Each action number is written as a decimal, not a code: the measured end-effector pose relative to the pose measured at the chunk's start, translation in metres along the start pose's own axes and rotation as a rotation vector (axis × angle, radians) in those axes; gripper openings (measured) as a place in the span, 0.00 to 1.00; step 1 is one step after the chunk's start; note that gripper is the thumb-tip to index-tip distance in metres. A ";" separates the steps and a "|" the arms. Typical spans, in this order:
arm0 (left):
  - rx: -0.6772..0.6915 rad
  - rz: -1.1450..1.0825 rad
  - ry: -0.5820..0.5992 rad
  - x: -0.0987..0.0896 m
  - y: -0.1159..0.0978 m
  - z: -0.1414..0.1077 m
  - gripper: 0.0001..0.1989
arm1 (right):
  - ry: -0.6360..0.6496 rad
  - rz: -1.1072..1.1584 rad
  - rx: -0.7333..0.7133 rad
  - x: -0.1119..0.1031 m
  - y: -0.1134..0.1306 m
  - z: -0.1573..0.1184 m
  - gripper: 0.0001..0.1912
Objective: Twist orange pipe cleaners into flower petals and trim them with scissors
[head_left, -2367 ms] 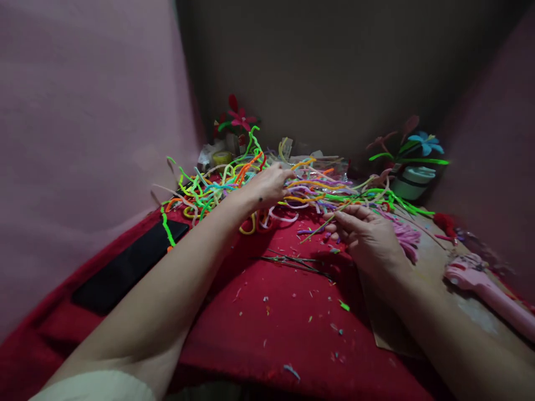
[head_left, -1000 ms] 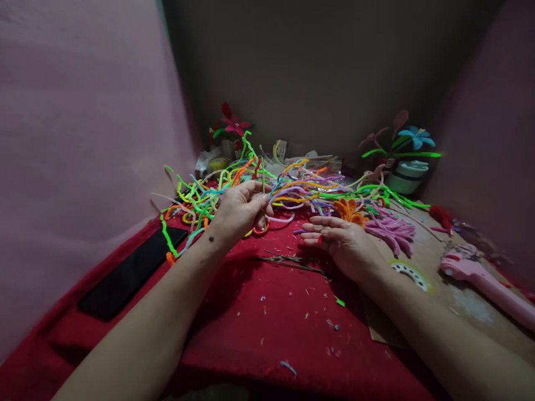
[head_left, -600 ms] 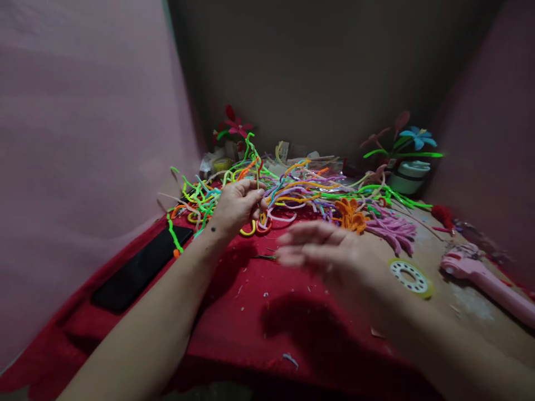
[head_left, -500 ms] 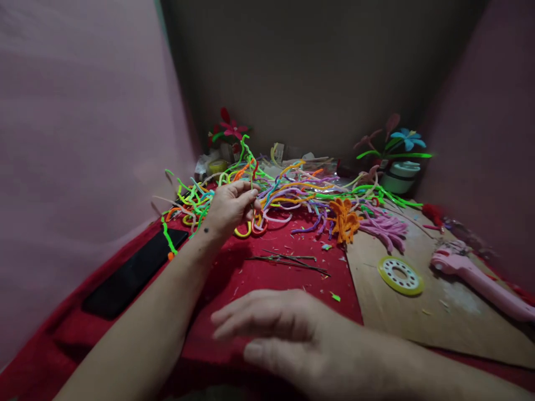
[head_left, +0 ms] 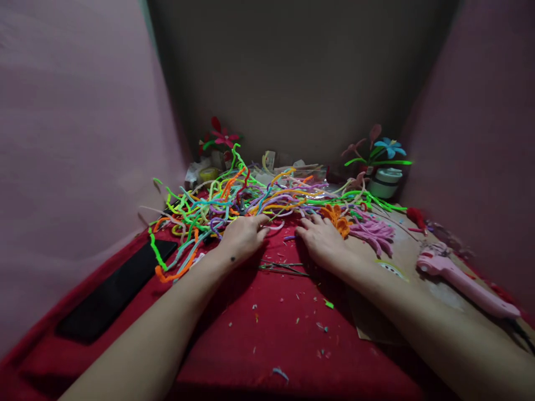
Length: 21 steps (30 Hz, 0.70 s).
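My left hand (head_left: pixel 243 238) is at the front edge of a heap of coloured pipe cleaners (head_left: pixel 234 201), its thumb and fingers closed. A thin greenish wire stem (head_left: pixel 276 214) sticks out past the fingertips. To the right of it, my right hand (head_left: pixel 321 238) lies palm down, fingers apart, beside purple pipe cleaners and the orange looped pipe-cleaner piece (head_left: pixel 336 218). Its fingertips are partly lost in the pile. Between and below the hands, several thin dark wire stems (head_left: pixel 284 268) lie on the red cloth (head_left: pixel 251 345).
A black phone (head_left: pixel 117 289) lies at left. On the right, a board (head_left: pixel 368 317) bears a pink glue gun (head_left: pixel 468 281), a partly covered tape roll (head_left: pixel 390 269) and pink pipe cleaners (head_left: pixel 374 233). Pipe-cleaner flowers (head_left: pixel 390 148) stand at the back, near a pale green container (head_left: pixel 385 182).
My right hand has moved forward from the near edge to the heap. My left hand has lowered and shifted right. Orange and light blue pipe cleaners now spread nearer the phone.
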<state>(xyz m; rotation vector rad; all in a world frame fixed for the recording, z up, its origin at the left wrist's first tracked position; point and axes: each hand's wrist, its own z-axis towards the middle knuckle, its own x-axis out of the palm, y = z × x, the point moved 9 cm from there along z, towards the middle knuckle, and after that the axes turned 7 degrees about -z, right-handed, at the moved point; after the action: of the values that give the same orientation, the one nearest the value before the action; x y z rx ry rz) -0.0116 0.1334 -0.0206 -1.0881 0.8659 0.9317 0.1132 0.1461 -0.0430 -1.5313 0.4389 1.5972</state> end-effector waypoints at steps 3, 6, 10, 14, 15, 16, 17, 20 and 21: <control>-0.068 0.249 0.063 0.009 0.011 0.000 0.14 | 0.072 -0.114 0.025 0.006 -0.018 0.007 0.15; -0.113 0.285 0.065 0.007 0.020 0.002 0.15 | 0.080 -0.184 0.077 0.005 -0.036 0.011 0.14; -0.177 0.304 0.021 -0.001 0.030 0.004 0.18 | 0.058 -0.208 0.126 0.000 -0.053 0.010 0.14; -0.221 0.280 -0.008 -0.003 0.039 0.006 0.17 | 0.069 -0.171 0.113 -0.002 -0.057 0.006 0.16; -0.225 0.267 -0.011 -0.002 0.041 0.007 0.16 | 0.079 -0.160 0.111 -0.001 -0.059 0.005 0.16; -0.230 0.253 -0.017 -0.002 0.043 0.008 0.16 | 0.090 -0.154 0.113 -0.001 -0.061 0.005 0.17; -0.235 0.238 -0.027 -0.002 0.045 0.009 0.15 | 0.108 -0.150 0.115 0.000 -0.063 0.004 0.17; -0.266 0.184 -0.077 -0.007 0.053 0.012 0.14 | 0.206 -0.127 0.101 0.006 -0.072 0.003 0.16; -0.276 0.162 -0.094 -0.010 0.056 0.013 0.14 | 0.228 -0.100 0.081 0.005 -0.073 0.003 0.17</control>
<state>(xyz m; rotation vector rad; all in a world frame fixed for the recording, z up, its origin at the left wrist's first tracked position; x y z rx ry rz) -0.0658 0.1546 -0.0268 -1.2111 0.7705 1.2557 0.1678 0.1915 -0.0257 -1.6532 0.5368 1.3182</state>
